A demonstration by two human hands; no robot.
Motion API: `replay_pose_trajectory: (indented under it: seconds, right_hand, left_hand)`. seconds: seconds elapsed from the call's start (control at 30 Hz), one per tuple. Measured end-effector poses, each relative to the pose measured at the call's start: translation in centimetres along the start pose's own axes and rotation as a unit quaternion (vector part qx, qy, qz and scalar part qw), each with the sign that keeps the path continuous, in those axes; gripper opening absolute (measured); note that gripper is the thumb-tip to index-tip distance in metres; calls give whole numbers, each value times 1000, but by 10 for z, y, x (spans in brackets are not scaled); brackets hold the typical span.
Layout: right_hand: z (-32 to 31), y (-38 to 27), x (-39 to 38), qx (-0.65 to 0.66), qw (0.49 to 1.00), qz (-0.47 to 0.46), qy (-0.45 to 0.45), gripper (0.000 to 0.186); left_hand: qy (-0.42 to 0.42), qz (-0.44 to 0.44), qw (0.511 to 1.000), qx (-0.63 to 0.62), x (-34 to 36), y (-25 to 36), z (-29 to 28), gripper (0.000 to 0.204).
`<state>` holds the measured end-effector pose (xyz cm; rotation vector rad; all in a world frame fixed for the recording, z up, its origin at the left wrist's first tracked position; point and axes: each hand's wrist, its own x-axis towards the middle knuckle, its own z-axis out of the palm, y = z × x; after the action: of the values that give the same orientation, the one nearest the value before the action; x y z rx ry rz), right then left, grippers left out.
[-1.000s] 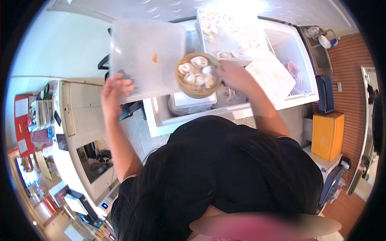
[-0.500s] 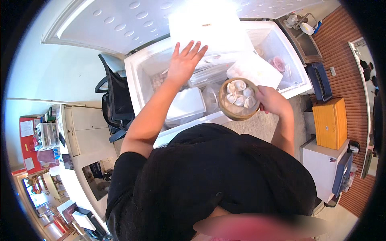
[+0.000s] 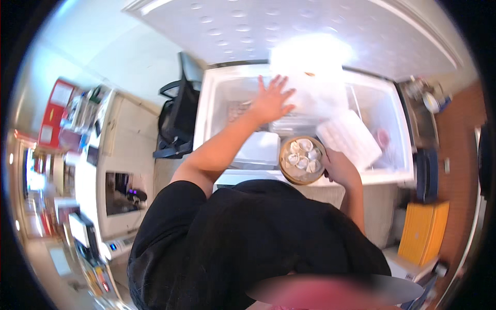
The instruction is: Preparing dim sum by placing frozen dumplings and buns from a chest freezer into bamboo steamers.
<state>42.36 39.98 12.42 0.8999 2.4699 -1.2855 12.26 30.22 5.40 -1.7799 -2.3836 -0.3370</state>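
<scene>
Open chest freezer (image 3: 217,98) now, left hand (image 3: 271,101) still spread on clear lid (image 3: 315,93), right hand (image 3: 336,168) gripping dumpling steamer (image 3: 302,160), lower.

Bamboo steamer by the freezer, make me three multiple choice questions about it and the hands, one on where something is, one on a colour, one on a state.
1. Where is the bamboo steamer?
A. In the right hand, at the chest freezer's near edge
B. On the yellow box
C. On the black chair

2. What colour is the person's shirt?
A. White
B. Black
C. Red

3. What state is the left hand in?
A. Closed in a fist
C. Curled around a cup handle
B. Open, fingers spread, on a white frosted bag

Answers:
1. A, the right hand grips its rim over the front wall of the chest freezer.
2. B, the shirt filling the lower picture is black.
3. B, the fingers fan out flat against the white frosted bag inside the open freezer.
</scene>
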Motion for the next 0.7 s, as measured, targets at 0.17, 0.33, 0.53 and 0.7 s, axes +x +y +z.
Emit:
replay_pose_trajectory:
  seconds: [0.17, 0.33, 0.53, 0.7]
  right_hand:
    - [4, -10, 20, -54, 993, -95, -46, 31]
    - [13, -65, 18, -99, 973, -195, -76, 32]
    - [121, -194, 18, -147, 924, -298, -191, 32]
    - [246, -267, -22, -219, 854, -428, -198, 32]
  left_hand:
    - [161, -54, 977, -132, -49, 35, -34, 47]
    - [94, -225, 907, -343, -134, 49, -125, 42]
    - [27, -424, 875, -232, -316, 40, -210, 53]
    - [42, -515, 834, -195, -471, 47, -244, 52]
